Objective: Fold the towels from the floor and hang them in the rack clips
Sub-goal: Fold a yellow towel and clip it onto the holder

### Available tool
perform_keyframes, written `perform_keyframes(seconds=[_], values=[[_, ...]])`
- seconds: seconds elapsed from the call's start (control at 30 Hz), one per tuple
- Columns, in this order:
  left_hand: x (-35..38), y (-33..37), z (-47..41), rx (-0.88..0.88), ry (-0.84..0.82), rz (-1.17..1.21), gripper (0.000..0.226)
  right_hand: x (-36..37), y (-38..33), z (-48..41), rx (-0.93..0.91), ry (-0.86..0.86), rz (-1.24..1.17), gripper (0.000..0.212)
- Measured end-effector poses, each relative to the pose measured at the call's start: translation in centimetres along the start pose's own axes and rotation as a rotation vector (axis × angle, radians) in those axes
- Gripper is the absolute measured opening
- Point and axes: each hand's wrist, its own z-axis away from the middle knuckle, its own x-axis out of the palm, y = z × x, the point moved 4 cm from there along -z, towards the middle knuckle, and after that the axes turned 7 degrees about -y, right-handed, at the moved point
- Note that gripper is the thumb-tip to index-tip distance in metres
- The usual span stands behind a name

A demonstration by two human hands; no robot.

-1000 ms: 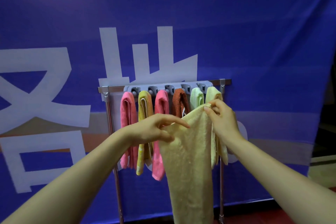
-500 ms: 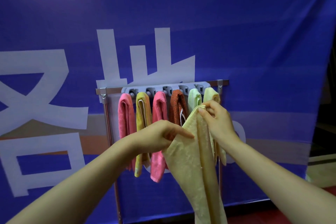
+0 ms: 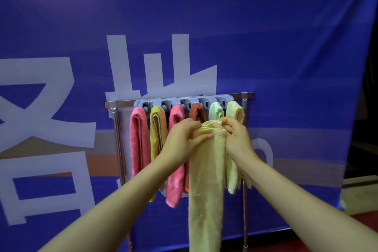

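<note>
Six hung towels (image 3: pixel 139 141) fill the clips (image 3: pixel 185 102) of the rack (image 3: pixel 120 104), far against a blue banner (image 3: pixel 266 37). Nearer, a seventh, the yellow towel (image 3: pixel 205 186), hangs long and narrow. The left hand (image 3: pixel 183 139) pinches its top left edge with curled fingers, and the right hand (image 3: pixel 238 139) pinches its top right.
</note>
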Motion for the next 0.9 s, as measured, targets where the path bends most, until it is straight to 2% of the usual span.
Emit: perform_keyframes(seconds=[0.1, 0.4, 0.5, 0.53, 0.6, 0.63, 0.7, 0.73, 0.8, 0.87, 0.9], values=[[0.0, -0.1, 0.0, -0.001, 0.084, -0.039, 0.032, 0.1, -0.2, 0.0, 0.025, -0.021, -0.057, 0.016], [-0.6, -0.6, 0.1, -0.034, 0.182, -0.063, 0.034, 0.5, -0.3, 0.3, 0.059, -0.11, -0.102, 0.018], [-0.8, -0.6, 0.0, -0.021, 0.201, -0.062, 0.034, 0.9, -0.6, 0.5, 0.021, -0.183, -0.074, 0.003], [-0.8, -0.7, 0.0, -0.027, 0.199, -0.058, 0.031, 0.9, -0.7, 0.4, 0.003, -0.187, -0.029, 0.006], [-1.0, -0.8, 0.2, -0.083, 0.203, 0.082, 0.021, 0.8, -1.3, -0.4, -0.036, -0.147, 0.04, 0.013], [-1.2, -0.8, 0.4, -0.128, 0.208, 0.225, 0.024, 0.7, -1.9, -0.8, -0.063, -0.109, 0.05, 0.014], [-1.0, -1.5, 0.4, -0.228, 0.177, 0.529, 0.047, 0.4, -3.3, -1.4, -0.138, -0.017, 0.022, 0.014], [-0.4, -1.9, 0.5, -0.284, 0.131, 0.653, 0.051, 0.3, -3.8, -1.5, -0.175, 0.017, 0.024, 0.016], [1.5, -3.0, 1.7, -0.384, 0.007, 0.817, 0.039, 0.5, -3.8, -1.2, -0.193, 0.006, 0.161, 0.022], [4.2, -4.1, 4.0, -0.499, -0.119, 0.9, 0.03, 0.8, -2.4, -0.5, -0.116, -0.074, 0.368, 0.025], [5.3, -4.4, 5.1, -0.549, -0.17, 0.912, 0.034, 0.8, -1.7, -0.2, -0.09, -0.086, 0.427, 0.024]])
